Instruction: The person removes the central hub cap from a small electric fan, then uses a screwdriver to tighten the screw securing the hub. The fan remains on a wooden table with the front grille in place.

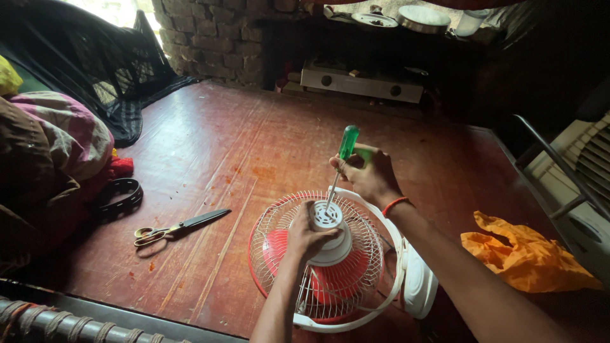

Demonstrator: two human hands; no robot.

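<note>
Our left hand (pixel 309 234) comes up from the bottom edge, forearm nearly upright in the frame, and its fingers are wrapped around the white motor housing (pixel 330 238) at the back of a small table fan (pixel 330 260). The thumb side lies against the housing's round, slotted cap, which shows just past our fingertips.

Our right hand (pixel 367 174) reaches in from the lower right, the arm running on a long diagonal with a red thread at the wrist. Its fingers are closed around a screwdriver (pixel 340 166) with a green handle; the handle stands out above the knuckles, and the thin shaft slants down below them until its tip meets the housing cap, just beside the left fingertips.

The fan lies face down on the reddish wooden floor (pixel 254 140), its wire guard and red blades spread beneath both hands.

The screw under the tip is too small to make out. Our left palm hides part of the housing, and the fan's base is partly covered by the right forearm. Well left of the fingers lie scissors (pixel 179 227); to the right, an orange cloth (pixel 524 254).
</note>
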